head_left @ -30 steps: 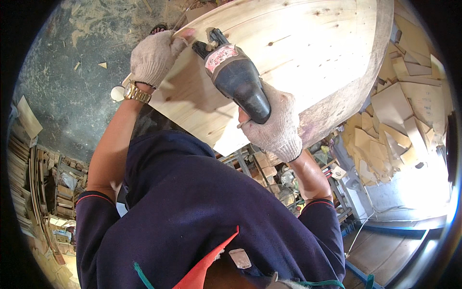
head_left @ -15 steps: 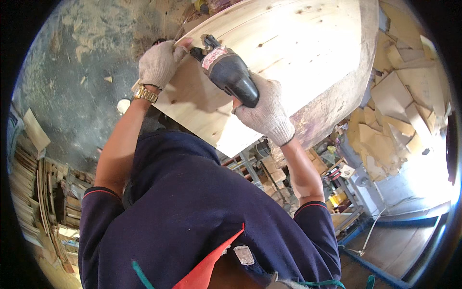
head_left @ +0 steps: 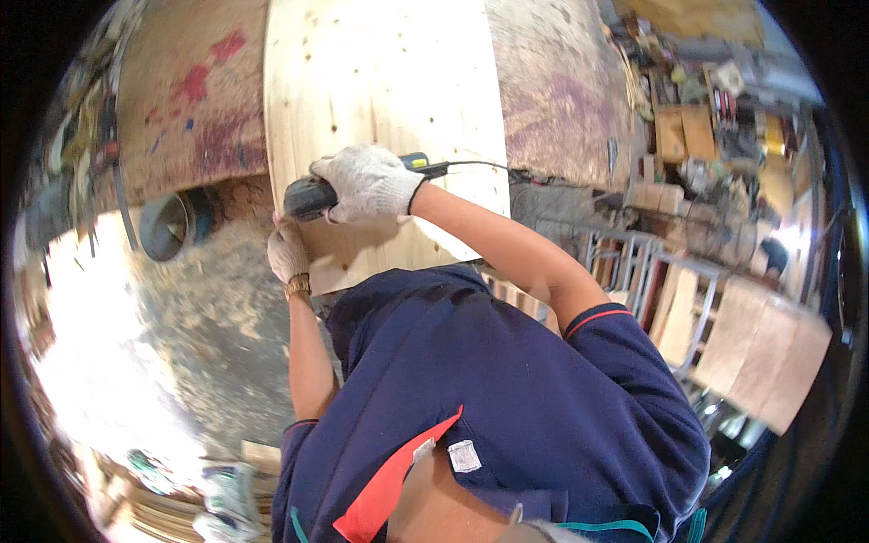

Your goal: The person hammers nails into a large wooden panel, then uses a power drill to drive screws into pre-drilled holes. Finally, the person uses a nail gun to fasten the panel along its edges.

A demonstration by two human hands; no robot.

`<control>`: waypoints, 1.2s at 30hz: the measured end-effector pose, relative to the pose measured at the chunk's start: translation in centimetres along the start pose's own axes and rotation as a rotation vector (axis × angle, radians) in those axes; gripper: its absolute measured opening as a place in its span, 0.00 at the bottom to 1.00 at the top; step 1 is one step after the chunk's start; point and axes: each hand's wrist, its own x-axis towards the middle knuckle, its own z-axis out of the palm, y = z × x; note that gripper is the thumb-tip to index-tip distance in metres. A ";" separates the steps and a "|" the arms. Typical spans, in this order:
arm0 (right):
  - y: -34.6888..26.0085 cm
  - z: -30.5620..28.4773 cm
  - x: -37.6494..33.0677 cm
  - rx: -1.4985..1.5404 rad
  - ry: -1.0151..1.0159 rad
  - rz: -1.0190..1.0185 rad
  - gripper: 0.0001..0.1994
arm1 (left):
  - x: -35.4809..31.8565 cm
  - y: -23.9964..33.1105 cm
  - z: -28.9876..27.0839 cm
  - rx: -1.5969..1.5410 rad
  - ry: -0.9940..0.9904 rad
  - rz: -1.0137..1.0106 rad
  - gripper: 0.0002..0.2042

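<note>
A pale, knotted wooden board [head_left: 389,100] lies in front of me. My right hand [head_left: 369,181], in a white knit glove, is wrapped over a black corded power tool [head_left: 310,197]. The tool lies sideways above the near left part of the board, one end by the left edge. Its exact kind is hidden by my hand. At that same edge, just below the tool, my gloved left hand [head_left: 288,252] grips the board near its corner. A gold-coloured watch circles the left wrist.
Under the board is a worn, paint-stained worktable [head_left: 195,100]. The tool's black cord [head_left: 480,164] runs off to the right. A round metal pipe or drum [head_left: 172,226] sits below the table at left. Metal racks with boards [head_left: 665,299] stand at right. Sawdust covers the floor.
My view has turned, so the board now runs straight away from me. The tool has swung to lie crosswise, with my right hand over its top. My left hand stays at the board's edge.
</note>
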 end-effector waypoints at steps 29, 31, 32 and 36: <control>25.7 22.8 -32.7 0.978 0.499 0.913 0.21 | -12.8 0.8 15.3 0.246 -0.331 0.014 0.34; 25.9 22.3 -33.0 0.975 0.425 0.984 0.30 | -16.2 3.2 18.3 -0.174 -0.459 -0.223 0.37; 25.7 22.5 -33.0 0.991 0.442 0.945 0.30 | -17.6 4.5 19.8 -0.471 -0.512 -0.421 0.38; 25.2 24.1 -33.3 1.091 0.399 0.842 0.29 | -21.1 9.3 24.6 -0.923 -0.654 -0.777 0.44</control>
